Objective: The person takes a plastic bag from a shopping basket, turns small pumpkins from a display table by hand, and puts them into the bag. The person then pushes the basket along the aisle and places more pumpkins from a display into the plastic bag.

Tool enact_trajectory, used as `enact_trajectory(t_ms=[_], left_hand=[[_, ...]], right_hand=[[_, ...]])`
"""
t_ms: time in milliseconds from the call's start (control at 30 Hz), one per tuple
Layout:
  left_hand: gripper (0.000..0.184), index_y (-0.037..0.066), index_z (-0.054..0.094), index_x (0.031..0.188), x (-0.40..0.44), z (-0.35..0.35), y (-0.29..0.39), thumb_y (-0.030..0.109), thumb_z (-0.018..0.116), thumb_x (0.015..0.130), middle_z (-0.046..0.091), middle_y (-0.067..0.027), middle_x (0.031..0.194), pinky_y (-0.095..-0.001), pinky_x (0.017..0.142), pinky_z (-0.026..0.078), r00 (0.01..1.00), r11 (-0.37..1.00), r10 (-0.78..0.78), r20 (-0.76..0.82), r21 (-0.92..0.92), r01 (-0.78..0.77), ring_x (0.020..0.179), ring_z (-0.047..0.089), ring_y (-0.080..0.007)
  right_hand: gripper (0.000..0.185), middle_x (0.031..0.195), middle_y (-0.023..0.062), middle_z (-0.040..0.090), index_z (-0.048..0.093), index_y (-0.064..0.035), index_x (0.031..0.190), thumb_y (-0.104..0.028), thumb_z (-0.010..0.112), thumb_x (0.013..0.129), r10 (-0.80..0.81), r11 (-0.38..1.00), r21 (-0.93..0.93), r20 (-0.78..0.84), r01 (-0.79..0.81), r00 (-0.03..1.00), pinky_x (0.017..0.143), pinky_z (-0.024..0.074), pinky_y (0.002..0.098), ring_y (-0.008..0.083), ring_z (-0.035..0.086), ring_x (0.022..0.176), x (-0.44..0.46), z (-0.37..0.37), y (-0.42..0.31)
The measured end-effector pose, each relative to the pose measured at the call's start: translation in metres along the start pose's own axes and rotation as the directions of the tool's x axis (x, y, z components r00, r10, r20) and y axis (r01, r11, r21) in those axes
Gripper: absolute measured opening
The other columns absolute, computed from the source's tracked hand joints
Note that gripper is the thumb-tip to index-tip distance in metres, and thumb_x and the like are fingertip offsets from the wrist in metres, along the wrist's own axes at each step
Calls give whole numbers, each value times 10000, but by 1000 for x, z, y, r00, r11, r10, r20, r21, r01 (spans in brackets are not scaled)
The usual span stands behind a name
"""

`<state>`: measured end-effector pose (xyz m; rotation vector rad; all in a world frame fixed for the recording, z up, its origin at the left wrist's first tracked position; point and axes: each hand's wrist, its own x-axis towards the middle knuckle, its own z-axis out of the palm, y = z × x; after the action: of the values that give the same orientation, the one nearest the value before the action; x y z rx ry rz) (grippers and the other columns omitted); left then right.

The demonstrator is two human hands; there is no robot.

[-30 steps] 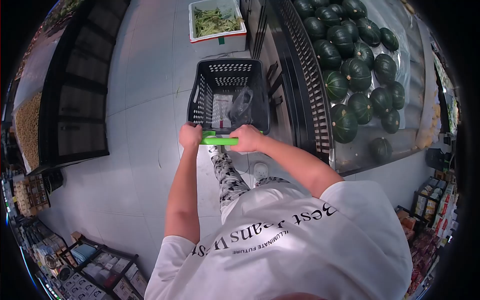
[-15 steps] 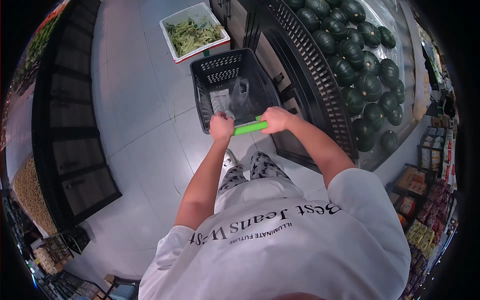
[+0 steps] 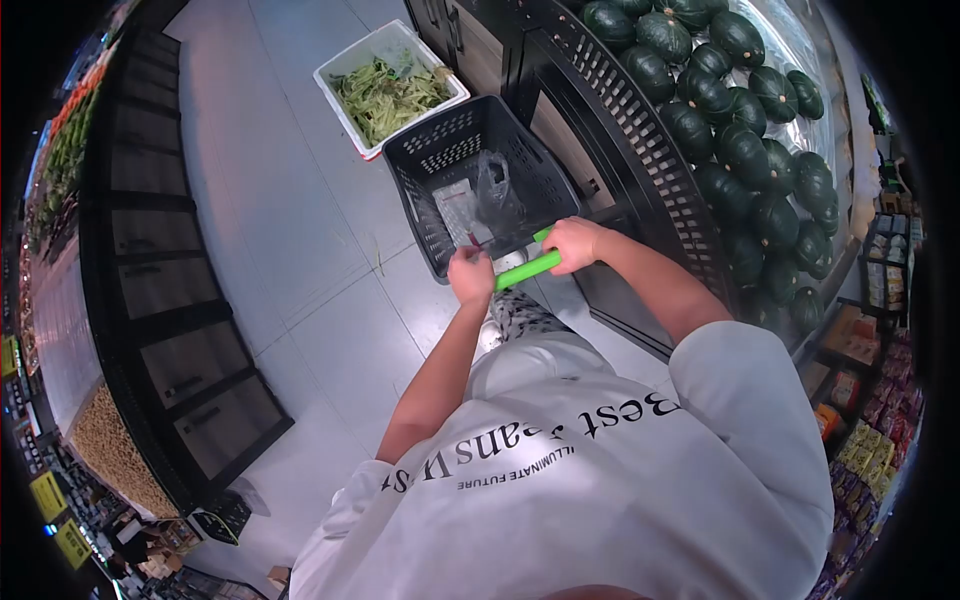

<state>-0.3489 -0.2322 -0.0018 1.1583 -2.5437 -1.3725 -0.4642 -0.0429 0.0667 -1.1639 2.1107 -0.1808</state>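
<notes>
Both hands are closed on the bright green handle (image 3: 527, 269) of a black shopping basket. My left hand (image 3: 470, 275) wraps its left end, and my right hand (image 3: 575, 245) grips farther right. The basket (image 3: 425, 225) has perforated walls and stands in front of my legs. Inside lie a clear plastic bag (image 3: 497, 190) and a pale, flat package (image 3: 457, 208); what the package holds I cannot make out.
A white box (image 3: 335, 105) of green leafy trimmings stands just beyond the basket. To the right, dark green squashes (image 3: 742, 150) pile up behind a black slotted rail (image 3: 640, 110). Along the left runs a dark-fronted display counter (image 3: 165, 290) with a heap of peanut-like goods (image 3: 118, 445).
The view has turned, and the basket sits slightly farther right and more tilted in it, nearer the white box. Both hands keep their hold on the handle.
</notes>
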Motion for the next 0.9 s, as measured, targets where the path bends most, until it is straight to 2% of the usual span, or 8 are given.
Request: enact_trajectory(t_ms=[100,200,300,467,567,667,800,900], left_hand=[[265,4,666,969,18,-1,10,147,650,747,650,-214,981,-407,859,469,997,999,-23,79,40,20,940,623,-353],[289,1,663,1016,39,3,8,134,632,762,655,-223,988,-389,864,473,990,997,-47,136,-57,55,960,630,-338],[260,8,670,998,53,1,14,115,592,774,687,-159,921,-341,792,494,989,1000,-29,147,-4,30,886,659,-256],[290,12,657,1040,79,-10,24,104,571,779,680,-142,941,-315,783,484,969,998,-52,241,-13,57,867,646,-209],[320,19,643,1083,103,-6,12,108,565,786,674,-133,966,-305,793,474,971,1000,-3,240,-24,9,880,636,-201],[338,54,648,1098,110,-12,18,177,585,790,658,-218,993,-367,843,477,912,993,-114,394,31,111,951,640,-313],[371,46,640,1094,118,-10,25,207,613,760,623,-226,1083,-396,925,439,824,984,-118,554,180,20,1028,590,-361],[368,26,638,1069,142,1,13,198,631,744,616,-223,1074,-402,927,438,711,932,197,675,97,-350,1021,585,-367]], right_hand=[[328,792,124,672,682,-96,795,-380,671,632,-35,999,28,34,34,999,738,514,418,324,642,785,15,-10,14],[325,798,123,673,684,-101,803,-370,686,620,-83,990,113,-3,83,997,737,515,415,320,644,784,28,-19,26],[328,792,121,674,685,-101,810,-363,698,613,-86,986,143,-26,89,996,727,516,415,312,648,780,41,-28,34],[351,787,111,674,687,-95,816,-361,712,589,-97,974,197,-82,112,992,711,517,412,305,649,773,64,-35,40],[344,775,109,671,686,-94,807,-351,716,580,-80,971,214,-107,101,991,706,515,411,305,647,766,76,-47,43],[333,753,112,665,684,-94,795,-344,716,576,-54,971,227,-67,68,996,690,511,416,307,644,752,78,-50,42],[317,731,118,657,681,-93,771,-331,715,564,-39,974,221,-81,56,996,662,502,427,313,639,730,80,-54,44],[294,723,116,648,675,-87,733,-315,718,554,-25,976,211,-108,48,994,689,493,417,312,630,741,80,-56,45]])
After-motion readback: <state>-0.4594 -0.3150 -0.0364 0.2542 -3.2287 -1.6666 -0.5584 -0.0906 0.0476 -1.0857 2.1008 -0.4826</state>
